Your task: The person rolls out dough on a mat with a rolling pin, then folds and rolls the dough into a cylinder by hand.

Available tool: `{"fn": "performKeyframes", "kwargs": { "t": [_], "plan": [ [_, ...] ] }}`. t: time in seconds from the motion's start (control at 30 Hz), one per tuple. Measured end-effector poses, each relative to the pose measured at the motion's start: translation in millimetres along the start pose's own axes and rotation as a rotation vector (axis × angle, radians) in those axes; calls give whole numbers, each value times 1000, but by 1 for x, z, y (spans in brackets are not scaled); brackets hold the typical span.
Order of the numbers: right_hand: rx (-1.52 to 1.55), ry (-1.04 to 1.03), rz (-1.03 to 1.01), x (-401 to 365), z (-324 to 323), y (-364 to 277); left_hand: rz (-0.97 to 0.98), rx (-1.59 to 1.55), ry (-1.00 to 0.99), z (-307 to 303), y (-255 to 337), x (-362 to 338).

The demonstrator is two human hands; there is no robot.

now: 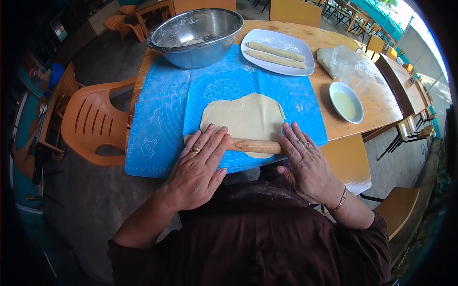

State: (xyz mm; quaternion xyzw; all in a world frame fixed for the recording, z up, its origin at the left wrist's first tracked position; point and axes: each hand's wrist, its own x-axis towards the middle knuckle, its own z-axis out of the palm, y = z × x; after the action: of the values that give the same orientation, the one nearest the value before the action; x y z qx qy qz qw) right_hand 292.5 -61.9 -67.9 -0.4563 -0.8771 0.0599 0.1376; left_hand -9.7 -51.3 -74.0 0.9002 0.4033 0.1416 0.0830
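Note:
A flat sheet of pale dough [243, 117] lies on the blue mat [160, 114]. Across its near edge rests a wooden rolling pin [248, 145]. My left hand [198, 164] lies with extended fingers over the pin's left end, and a ring shows on one finger. At the pin's right end, my right hand [305, 162] has its fingers stretched forward and its thumb apart. Both palms face down, and light flour marks the fingers. Part of the pin is hidden under the hands.
Behind the dough stand a metal bowl [198, 55] and a white plate [307, 69] with two dough strips [274, 58]. A small bowl of yellowish liquid [346, 104] and a plastic bag [341, 62] are on the right. An orange chair [90, 119] stands left of the table [377, 97].

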Motion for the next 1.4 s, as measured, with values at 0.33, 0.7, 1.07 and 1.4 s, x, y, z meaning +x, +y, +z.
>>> {"fn": "performKeyframes", "kwargs": {
  "t": [0.33,0.7,1.07,1.4],
  "plan": [
    [27,63,-73,-21,13,0,97,-86,271,9,-11,-6],
    [192,297,-66,60,-13,8,103,-97,276,-30,-64,50],
    [15,202,120,135,6,47,-92,-203,83,-29,-86,100],
    [-190,96,179,126,41,26,-320,222,93,13,-69,108]
  ]
}}
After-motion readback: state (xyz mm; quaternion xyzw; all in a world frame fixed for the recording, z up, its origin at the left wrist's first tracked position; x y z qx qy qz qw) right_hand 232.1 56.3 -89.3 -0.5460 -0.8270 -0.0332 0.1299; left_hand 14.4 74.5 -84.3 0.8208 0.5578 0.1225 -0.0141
